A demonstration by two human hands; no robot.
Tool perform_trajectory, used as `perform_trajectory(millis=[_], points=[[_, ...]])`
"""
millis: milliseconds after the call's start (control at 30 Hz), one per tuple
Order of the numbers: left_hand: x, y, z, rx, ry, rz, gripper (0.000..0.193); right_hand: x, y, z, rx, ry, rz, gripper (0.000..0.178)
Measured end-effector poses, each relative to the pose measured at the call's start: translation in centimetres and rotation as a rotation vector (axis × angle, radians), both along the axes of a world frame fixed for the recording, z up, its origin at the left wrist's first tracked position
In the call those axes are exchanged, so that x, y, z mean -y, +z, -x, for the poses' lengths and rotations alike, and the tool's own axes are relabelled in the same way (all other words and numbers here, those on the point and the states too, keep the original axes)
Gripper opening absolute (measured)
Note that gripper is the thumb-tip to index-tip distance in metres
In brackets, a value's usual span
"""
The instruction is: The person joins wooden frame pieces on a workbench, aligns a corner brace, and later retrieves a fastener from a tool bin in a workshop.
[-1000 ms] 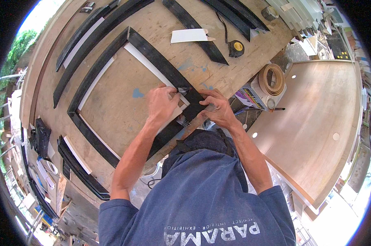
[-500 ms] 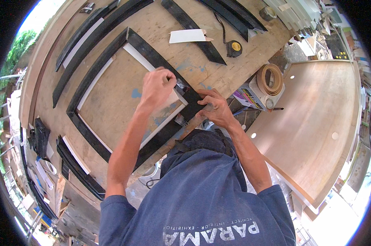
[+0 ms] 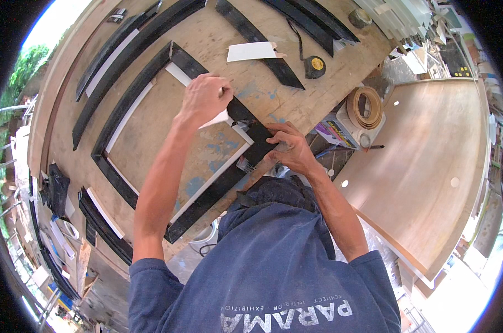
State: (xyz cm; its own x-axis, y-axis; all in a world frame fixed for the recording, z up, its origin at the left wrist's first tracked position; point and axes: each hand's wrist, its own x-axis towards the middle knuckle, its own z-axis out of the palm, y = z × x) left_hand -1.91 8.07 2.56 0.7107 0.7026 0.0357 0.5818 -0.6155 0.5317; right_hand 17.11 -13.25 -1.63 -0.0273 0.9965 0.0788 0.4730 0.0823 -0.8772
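A black four-sided frame [image 3: 207,198] with white inner edging lies on the wooden workbench. My right hand [image 3: 290,147] grips its near right corner, fingers on the black face and thumb by the outer edge. Over the frame's right side, my left hand [image 3: 207,100] is closed with its fingers curled. A small white piece [image 3: 221,119] shows just below that hand; whether the fingers hold it or something else is hidden. Clear, shiny film [image 3: 244,164] sits at the corner joint close to my right hand.
Black strips [image 3: 262,44], a white offcut [image 3: 251,51] and a tape measure [image 3: 315,66] lie farther back on the workbench [image 3: 329,97]. Right of it are a roll of brown edging [image 3: 366,109] and a large wooden panel [image 3: 423,166].
My left hand has moved up and to the left, away from the frame's near right corner. The white piece beneath it has shifted the same way. My right hand stays at the corner.
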Motion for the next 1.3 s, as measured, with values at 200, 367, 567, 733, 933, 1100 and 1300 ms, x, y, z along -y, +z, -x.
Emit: perform_trajectory(millis=[200, 367, 567, 733, 933, 1100, 1300], points=[[3.1, 1.9, 1.9, 0.02, -0.303, 0.139, 0.018, 0.0, -0.2, -0.1, -0.045, 0.007, 0.015, 0.033], [3.5, 0.6, 0.5, -0.151, -0.396, 0.025, 0.015, -0.2, -0.3, -0.3, -0.041, 0.017, 0.035, 0.032], [1.7, 0.0, -2.3, -0.28, -0.586, -0.246, 0.015, -0.1, -0.8, -0.2, -0.042, 0.014, 0.045, 0.033], [0.9, -0.3, -2.5, -0.192, -0.465, -0.228, 0.016, 0.0, -0.5, -0.1, 0.017, 0.012, -0.029, 0.038], [0.6, 2.0, 1.6, 0.166, 0.107, 0.314, 0.028, 0.2, -1.0, -0.1, -0.053, 0.003, -0.037, 0.037], [2.3, 0.4, 6.4, 0.065, 0.059, 0.669, 0.045, 0.0, -1.2, -0.2, -0.069, 0.011, -0.042, 0.037], [6.1, -1.3, 6.1, 0.243, 0.096, 1.002, 0.044, 0.1, -1.3, -0.2, -0.096, 0.012, -0.029, 0.034]])
